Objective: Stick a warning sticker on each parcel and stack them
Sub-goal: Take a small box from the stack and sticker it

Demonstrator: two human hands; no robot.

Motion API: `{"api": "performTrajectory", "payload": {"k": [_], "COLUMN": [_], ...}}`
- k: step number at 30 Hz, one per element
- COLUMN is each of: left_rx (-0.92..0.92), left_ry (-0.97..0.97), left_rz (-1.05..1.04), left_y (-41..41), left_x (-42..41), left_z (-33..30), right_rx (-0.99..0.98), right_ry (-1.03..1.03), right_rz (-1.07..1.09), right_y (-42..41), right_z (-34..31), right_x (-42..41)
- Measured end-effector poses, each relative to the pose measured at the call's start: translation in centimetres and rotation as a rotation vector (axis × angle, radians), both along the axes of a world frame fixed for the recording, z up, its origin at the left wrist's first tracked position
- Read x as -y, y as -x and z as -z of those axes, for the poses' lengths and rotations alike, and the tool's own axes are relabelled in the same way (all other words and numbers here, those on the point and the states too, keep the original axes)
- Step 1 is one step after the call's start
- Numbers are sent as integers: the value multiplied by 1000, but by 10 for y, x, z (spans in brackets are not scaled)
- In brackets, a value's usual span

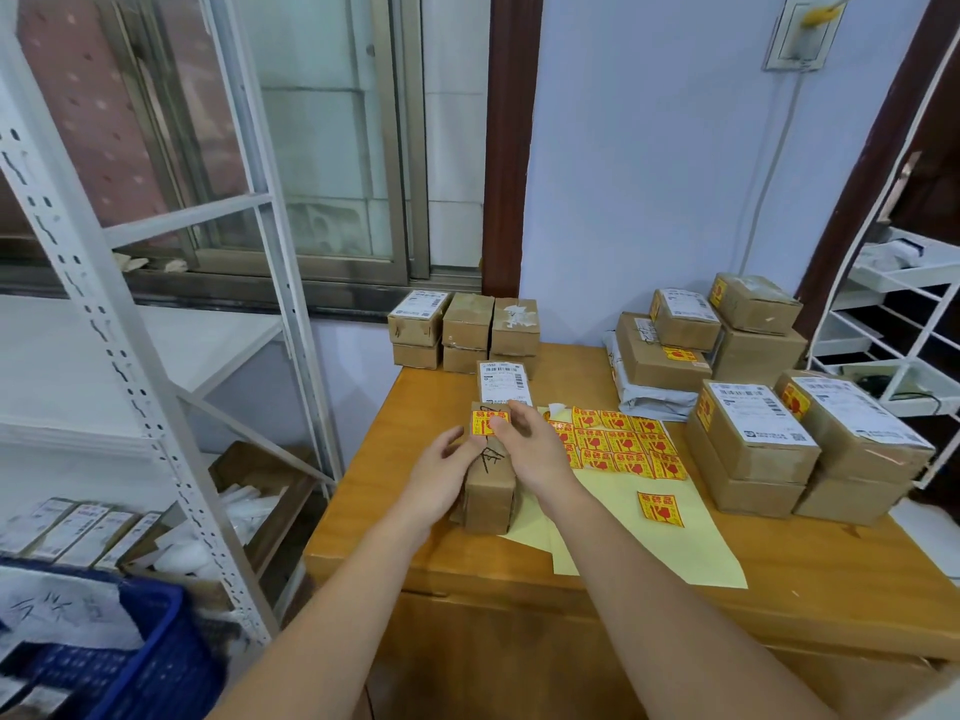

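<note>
The left hand grips the near left side of a long parcel lying on the counter, its long axis running away from the person. The right hand, nearer the sticker, pinches or presses it onto the parcel's far top; I cannot tell which. Just right of that hand lies the sticker sheet. Beyond, unmarked parcels wait; stickered stacks stand further right. The blue crate holds papers.
</note>
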State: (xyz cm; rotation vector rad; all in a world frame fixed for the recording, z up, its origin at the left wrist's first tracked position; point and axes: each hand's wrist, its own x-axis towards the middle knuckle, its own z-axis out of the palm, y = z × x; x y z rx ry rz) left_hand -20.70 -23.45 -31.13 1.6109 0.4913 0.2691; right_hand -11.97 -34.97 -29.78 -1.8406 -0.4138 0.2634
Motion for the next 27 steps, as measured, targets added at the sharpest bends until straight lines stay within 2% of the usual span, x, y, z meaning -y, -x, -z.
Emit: {"api": "performTrajectory", "payload": {"k": [5,12,17,23,27], "left_rx": [57,311,382,390,356], "left_ry": [45,-13,49,111,-32], "left_rz": [-59,-191,-212,-53,202], "left_y": [9,21,20,4,-18], "left_x": [16,32,46,74,91], "left_z": [-1,-11,-29,-56,-73], "right_rx": [11,-63,-102,-20,43], "right_ry": [40,-104,-162,-191,-160], "right_rz": [39,-149,-182,-131,16], "right_y": [12,43,43,32,19], "right_z": [-6,-25,-38,-54,-81], "right_x": [-3,8,33,77,117]}}
